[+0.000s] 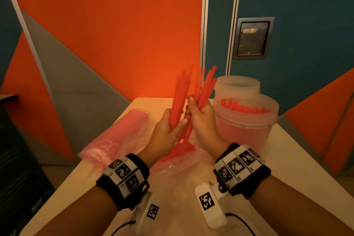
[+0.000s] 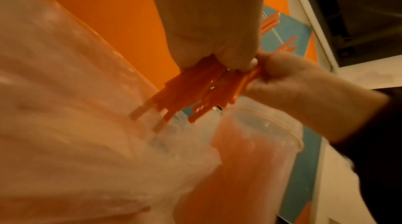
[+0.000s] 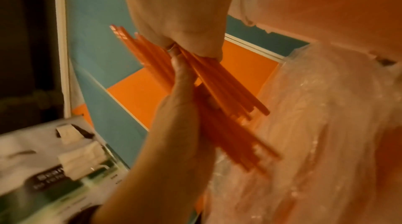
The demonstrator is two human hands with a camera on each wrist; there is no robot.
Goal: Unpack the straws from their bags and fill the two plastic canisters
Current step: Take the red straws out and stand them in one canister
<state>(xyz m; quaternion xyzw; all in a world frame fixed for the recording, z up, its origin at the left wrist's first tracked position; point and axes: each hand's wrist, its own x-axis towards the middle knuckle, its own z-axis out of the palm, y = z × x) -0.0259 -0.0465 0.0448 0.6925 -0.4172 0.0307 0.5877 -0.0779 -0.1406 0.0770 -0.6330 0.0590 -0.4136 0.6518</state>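
My left hand [image 1: 175, 121] grips a bundle of red straws [image 1: 180, 97] above the table. My right hand [image 1: 194, 110], close beside it, grips a second fanned bundle of straws [image 1: 206, 86]. The lower ends of the straws hang over an open clear bag [image 1: 182, 163] that holds more loose straws. In the left wrist view my left hand [image 2: 228, 55] clasps the straws [image 2: 195, 90] over the bag [image 2: 65, 107]. The right wrist view has my right hand [image 3: 191, 43] closed round the straws [image 3: 219, 83]. The near canister [image 1: 247, 122] stands on the right, packed with upright straws. Behind it, the far canister [image 1: 237, 85] looks empty.
A sealed bag of pink straws [image 1: 118, 136] lies at the table's left edge [image 1: 72, 174]. Orange, grey and blue wall panels rise behind the table. A printed box [image 3: 54, 159] sits low on the left in the right wrist view.
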